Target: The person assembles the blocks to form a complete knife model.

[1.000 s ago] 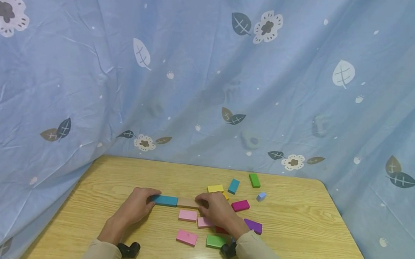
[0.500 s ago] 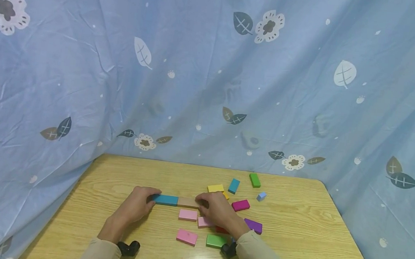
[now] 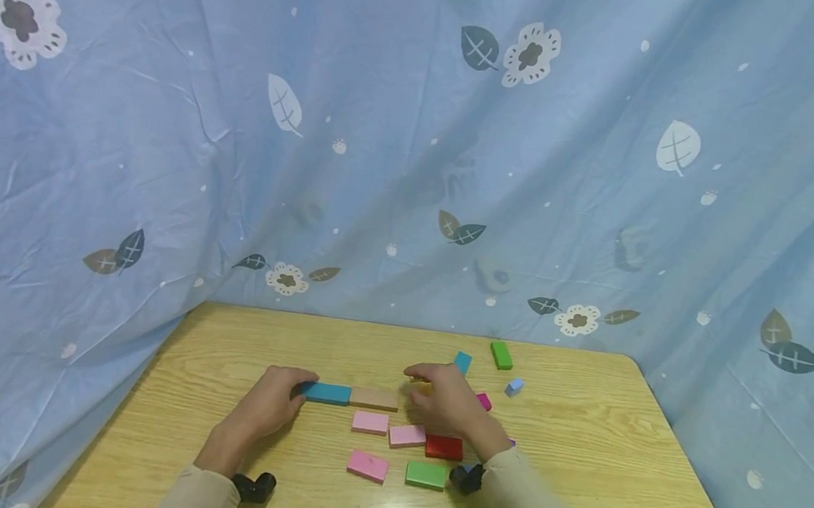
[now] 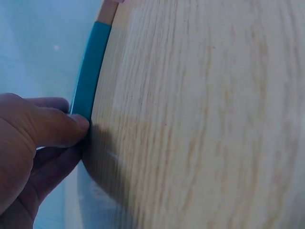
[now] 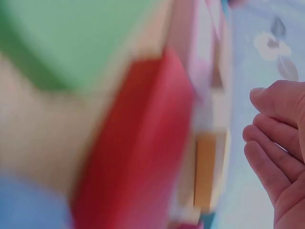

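Note:
My left hand point(image 3: 267, 404) pinches the left end of a blue block point(image 3: 327, 393), thumb on the near side in the left wrist view. End to end with it on the table lies a plain wooden block point(image 3: 374, 399), with nothing on its right end. To the right of that, my right hand point(image 3: 447, 401) hovers with thumb and fingers apart, holding nothing. It covers most of the yellow block and hides part of a magenta block point(image 3: 484, 401). In the right wrist view an orange block point(image 5: 205, 169) stands left of the fingertips.
Nearer the front lie two light pink blocks, the left one point(image 3: 370, 422) beside the other, a red block point(image 3: 444, 447), a green block point(image 3: 426, 475) and a deeper pink block point(image 3: 368, 465). Further back are a second blue block point(image 3: 463, 362), another green block point(image 3: 502, 356) and a small light blue block point(image 3: 514, 387).
My right hand has left the right end of the wooden block and shifted right and slightly back, uncovering the red block. The left hand stays on the blue block.

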